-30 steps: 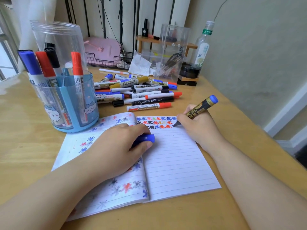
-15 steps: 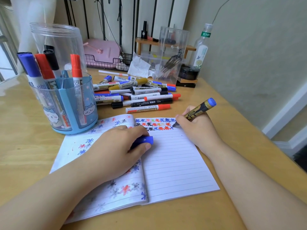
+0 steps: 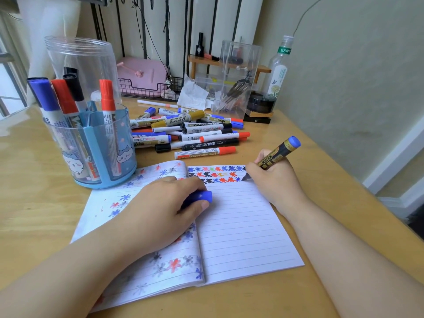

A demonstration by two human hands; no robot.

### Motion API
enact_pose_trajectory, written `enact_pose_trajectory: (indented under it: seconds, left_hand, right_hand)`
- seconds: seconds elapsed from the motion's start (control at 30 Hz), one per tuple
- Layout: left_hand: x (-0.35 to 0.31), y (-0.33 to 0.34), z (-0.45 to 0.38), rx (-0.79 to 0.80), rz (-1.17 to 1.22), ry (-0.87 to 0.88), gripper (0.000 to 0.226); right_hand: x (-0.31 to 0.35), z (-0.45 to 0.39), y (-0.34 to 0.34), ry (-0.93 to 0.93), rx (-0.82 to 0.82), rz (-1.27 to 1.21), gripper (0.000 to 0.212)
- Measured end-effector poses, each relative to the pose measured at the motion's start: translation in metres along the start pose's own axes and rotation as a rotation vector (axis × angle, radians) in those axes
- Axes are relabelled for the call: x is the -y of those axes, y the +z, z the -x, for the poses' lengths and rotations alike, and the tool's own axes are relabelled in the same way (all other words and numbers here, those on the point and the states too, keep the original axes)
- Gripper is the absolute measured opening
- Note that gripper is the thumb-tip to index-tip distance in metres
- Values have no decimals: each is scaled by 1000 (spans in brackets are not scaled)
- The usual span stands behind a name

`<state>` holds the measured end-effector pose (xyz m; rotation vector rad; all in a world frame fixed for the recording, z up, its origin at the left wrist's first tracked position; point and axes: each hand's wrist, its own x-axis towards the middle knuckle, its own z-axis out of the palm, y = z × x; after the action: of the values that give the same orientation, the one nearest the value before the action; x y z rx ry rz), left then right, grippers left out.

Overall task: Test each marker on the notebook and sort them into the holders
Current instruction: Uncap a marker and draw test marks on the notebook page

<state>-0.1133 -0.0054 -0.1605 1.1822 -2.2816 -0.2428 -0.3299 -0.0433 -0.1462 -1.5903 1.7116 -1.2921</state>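
Wooden desk (image 3: 41, 214) set against a pale wall, seen from above by the person seated at it. An open lined notebook (image 3: 241, 237) lies in the middle. Its right page carries rows of small blue, red and black star-shaped scribbles along the top; the left page has more of them scattered about.

The right hand (image 3: 273, 180) grips a black-and-gold marker (image 3: 275, 154) with a blue end, fingers curled round the barrel, tip touching the right page at the end of the third row of scribbles. The left hand (image 3: 160, 214) rests on the left page near the fold, fingers curled round a blue cap (image 3: 202, 196) that sticks out past the thumb.

Just beyond the notebook lies a loose pile of markers (image 3: 190, 131) with blue, red, black and gold caps. To the left stands a blue holder (image 3: 103, 161) with cartoon cat faces, touching the notebook's top left corner; blue, red and black markers stand upright in it. Behind it stands a tall clear holder (image 3: 82, 67).

At the back sit a pink case (image 3: 142, 74) in a wire tray, a clear plastic box (image 3: 238, 76) and a glass bottle (image 3: 278, 70).
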Motion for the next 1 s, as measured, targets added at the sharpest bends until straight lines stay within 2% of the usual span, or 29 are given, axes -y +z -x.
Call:
enact_pose_trajectory:
  seconds: [0.2, 0.3, 0.4, 0.47, 0.57, 0.8, 1.0]
  left_hand:
    - [-1, -3, 1, -32, 116, -34, 25]
    - [-1, -6, -1, -103, 239, -67, 17]
    - [-2, -7, -2, -136, 281, -85, 27]
    - [-4, -9, -1, -130, 289, -97, 28]
    - [-7, -12, 0, -115, 300, -108, 20]
    - [-14, -17, 2, -85, 311, -68, 14]
    - [-15, -15, 2, -88, 271, 10, 20]
  right_hand:
    - [12, 4, -4, 41, 4, -224, 24]
    - [26, 11, -7, 27, 172, -524, 16]
    - [38, 20, -7, 37, 275, -672, 6]
    - [42, 24, -6, 61, 269, -686, 16]
    - [47, 27, -5, 46, 256, -680, 11]
    - [49, 32, -1, 19, 269, -660, 19]
    - [50, 39, 6, -45, 366, -618, 22]
